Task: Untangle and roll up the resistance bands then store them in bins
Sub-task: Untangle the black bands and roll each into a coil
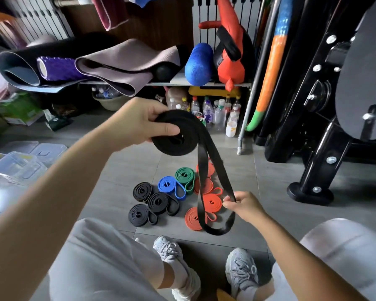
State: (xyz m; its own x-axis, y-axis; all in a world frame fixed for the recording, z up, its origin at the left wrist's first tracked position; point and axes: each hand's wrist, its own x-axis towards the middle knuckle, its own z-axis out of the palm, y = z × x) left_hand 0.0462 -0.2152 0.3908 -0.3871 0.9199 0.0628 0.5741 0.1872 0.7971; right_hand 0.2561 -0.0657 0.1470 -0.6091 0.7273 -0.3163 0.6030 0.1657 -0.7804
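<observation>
My left hand (pixel 139 122) grips a partly rolled black resistance band (pixel 178 146) held up in the air, thumb on top of the coil. Its loose tail hangs down in a loop, and my right hand (pixel 243 206) pinches that tail low on the right. On the grey floor below lie rolled bands: three black ones (pixel 158 202), a blue one (pixel 168 185), a green one (pixel 183 174) and several orange ones (pixel 212 202). Clear plastic bins (pixel 19 165) sit on the floor at the far left.
A shelf (pixel 182 83) with yoga mats, foam rollers and a red bag stands ahead, with bottles (pixel 208 109) under it. A black weight machine (pixel 324 127) fills the right side. My knees and grey shoes (pixel 241 270) are at the bottom.
</observation>
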